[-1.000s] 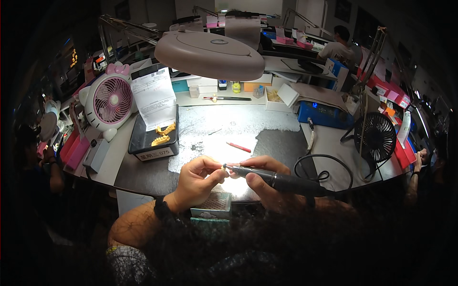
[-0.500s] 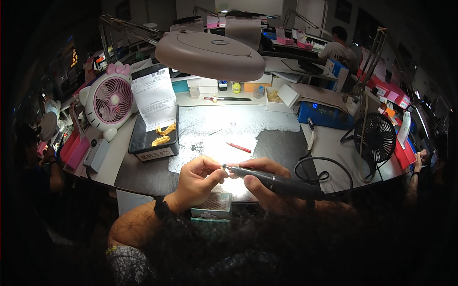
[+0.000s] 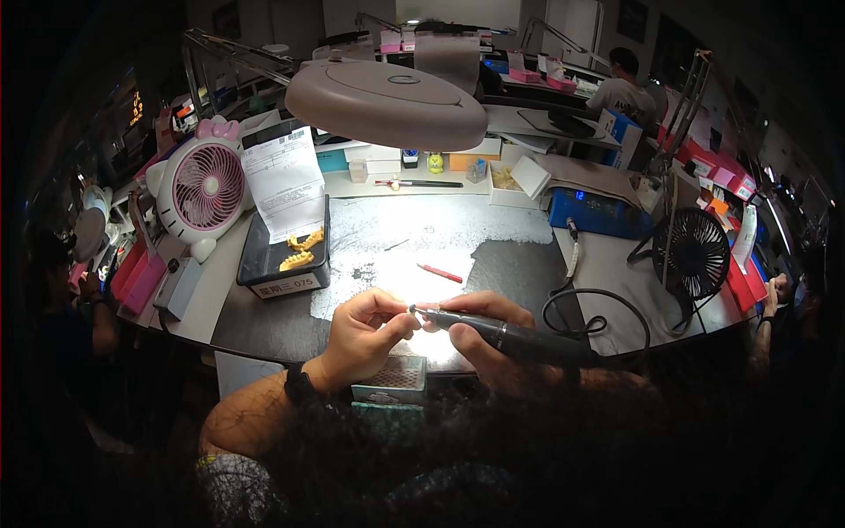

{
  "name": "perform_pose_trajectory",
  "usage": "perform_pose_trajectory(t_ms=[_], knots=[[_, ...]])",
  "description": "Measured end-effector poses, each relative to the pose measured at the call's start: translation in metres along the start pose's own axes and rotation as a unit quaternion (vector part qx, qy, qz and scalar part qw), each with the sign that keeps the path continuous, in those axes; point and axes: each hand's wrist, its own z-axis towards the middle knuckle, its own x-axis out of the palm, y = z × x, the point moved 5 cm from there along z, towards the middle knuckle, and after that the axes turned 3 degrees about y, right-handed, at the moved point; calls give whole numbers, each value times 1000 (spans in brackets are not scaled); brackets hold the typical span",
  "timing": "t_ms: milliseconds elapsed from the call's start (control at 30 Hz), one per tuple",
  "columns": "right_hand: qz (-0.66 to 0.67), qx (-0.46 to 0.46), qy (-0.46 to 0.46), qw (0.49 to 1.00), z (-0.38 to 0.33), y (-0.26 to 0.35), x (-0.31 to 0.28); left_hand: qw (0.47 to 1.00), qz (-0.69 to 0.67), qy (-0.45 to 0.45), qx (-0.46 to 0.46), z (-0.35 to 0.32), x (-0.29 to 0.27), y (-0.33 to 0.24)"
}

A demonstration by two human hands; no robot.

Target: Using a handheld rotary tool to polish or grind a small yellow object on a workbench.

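My right hand (image 3: 491,339) is closed round a dark rotary handpiece (image 3: 547,345), held like a pen with its thin metal tip pointing left. My left hand (image 3: 363,339) pinches thumb against fingertips right at that tip. What sits in the pinch is too small and hidden to name. Both hands are close together over the brightly lit front of the bench. Just beyond them a short red stick (image 3: 440,273) lies on the worn dark mat (image 3: 515,268). Below my hands is a small box with a perforated top (image 3: 393,377).
A black tray (image 3: 249,264) at left holds yellow dental models (image 3: 297,261) and a paper sheet (image 3: 283,180). A lamp (image 3: 387,104) hangs over the bench. A pink-white fan (image 3: 207,185) stands left; a blue control box (image 3: 594,214), looped cable (image 3: 647,326) and black fan (image 3: 695,255) are right.
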Motion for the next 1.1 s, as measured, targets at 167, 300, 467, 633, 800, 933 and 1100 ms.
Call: perform_pose_trajectory(t_ms=[167,300,467,633,800,933,1100], knots=[[13,67,-7,998,-1,5,0,1000,1,-1,-3,0,0,-1],[7,10,-1,1000,1,5,0,1000,3,-6,-6,-1,-1,-1],[30,-14,-10,999,1,4,1,1000,-6,-9,-13,0,0,0],[3,20,-8,1000,1,5,0,1000,-8,-12,-17,-1,0,0],[-7,17,-8,1000,1,3,-3,1000,7,-11,-20,0,0,1],[-8,24,-2,1000,1,6,-1,1000,4,-15,-11,-1,0,0],[-7,22,-7,1000,1,2,-2,1000,5,-15,-9,0,1,0]])
